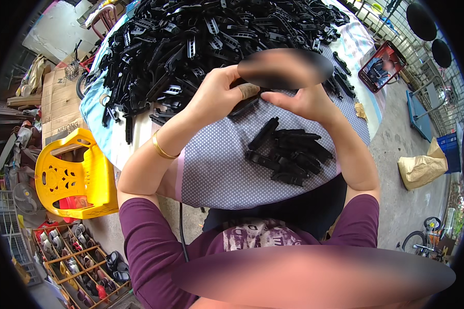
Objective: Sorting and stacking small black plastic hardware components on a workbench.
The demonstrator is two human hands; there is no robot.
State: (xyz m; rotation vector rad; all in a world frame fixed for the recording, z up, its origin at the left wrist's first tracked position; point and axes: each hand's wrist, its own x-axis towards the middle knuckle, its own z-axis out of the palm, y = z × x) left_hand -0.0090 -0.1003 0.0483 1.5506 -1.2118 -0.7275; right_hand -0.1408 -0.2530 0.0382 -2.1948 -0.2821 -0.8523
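The cloth-covered table [211, 167], near a yellow chair [94, 175], carries a big heap of black parts [165, 56] and a small pile [294, 150]. Above, the left hand [219, 93] and right hand [307, 104] are half curled; I cannot tell their hold.

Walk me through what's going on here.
A person sits at a cloth-covered table, with the left hand and right hand close together above it. A blur covers several fingers, so their exact grip can't be told. A large heap of black parts spreads beyond the hands; a smaller pile of black parts lies nearer the person. A phone is on the right.
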